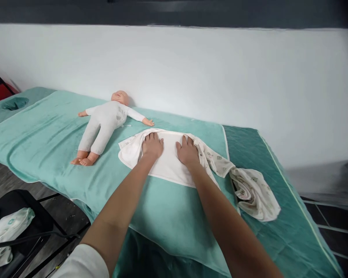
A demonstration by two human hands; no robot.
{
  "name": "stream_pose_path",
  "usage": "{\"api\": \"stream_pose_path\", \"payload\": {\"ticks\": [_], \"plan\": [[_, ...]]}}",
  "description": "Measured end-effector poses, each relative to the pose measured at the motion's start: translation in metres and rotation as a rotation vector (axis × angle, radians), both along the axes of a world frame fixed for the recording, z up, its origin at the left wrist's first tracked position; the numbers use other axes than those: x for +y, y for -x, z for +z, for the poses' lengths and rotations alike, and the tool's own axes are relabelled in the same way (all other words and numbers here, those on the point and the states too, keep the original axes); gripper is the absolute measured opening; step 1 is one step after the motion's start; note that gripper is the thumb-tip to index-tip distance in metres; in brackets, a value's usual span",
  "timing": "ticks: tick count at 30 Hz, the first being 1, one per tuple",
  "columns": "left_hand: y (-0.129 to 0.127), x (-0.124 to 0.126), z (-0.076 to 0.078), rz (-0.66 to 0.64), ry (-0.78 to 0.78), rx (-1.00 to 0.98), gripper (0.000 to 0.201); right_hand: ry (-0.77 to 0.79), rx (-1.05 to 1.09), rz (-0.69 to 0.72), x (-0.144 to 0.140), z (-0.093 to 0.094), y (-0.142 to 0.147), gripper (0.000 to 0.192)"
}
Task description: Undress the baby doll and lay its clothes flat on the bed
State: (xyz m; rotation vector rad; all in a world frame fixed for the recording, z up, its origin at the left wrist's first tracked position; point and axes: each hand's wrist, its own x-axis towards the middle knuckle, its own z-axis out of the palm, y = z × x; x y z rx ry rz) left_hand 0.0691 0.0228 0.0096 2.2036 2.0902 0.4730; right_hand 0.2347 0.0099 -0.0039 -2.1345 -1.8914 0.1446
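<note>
Both hands, the left hand (152, 146) and right hand (187, 151), lie open and flat, gripping nothing, side by side on the white cloth (165, 162) spread on the bed (46, 139), its patterned end trailing right.

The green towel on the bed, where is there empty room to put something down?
The green towel is bare left of the doll, and between the white cloth and the near edge. It is crowded where both hands press the white cloth, beside the patterned garment.
</note>
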Motion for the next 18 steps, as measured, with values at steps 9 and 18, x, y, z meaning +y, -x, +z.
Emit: {"api": "stream_pose_path", "payload": {"ticks": [9, 18], "plan": [[-0.007, 0.005, 0.028, -0.02, -0.042, -0.006, 0.055, -0.12, -0.023, 0.009, -0.003, 0.018, -0.006, 0.06], [-0.013, 0.031, 0.001, -0.048, 0.033, 0.009, 0.058, -0.009, -0.019, -0.03, 0.032, -0.002, -0.016, 0.062]]}}
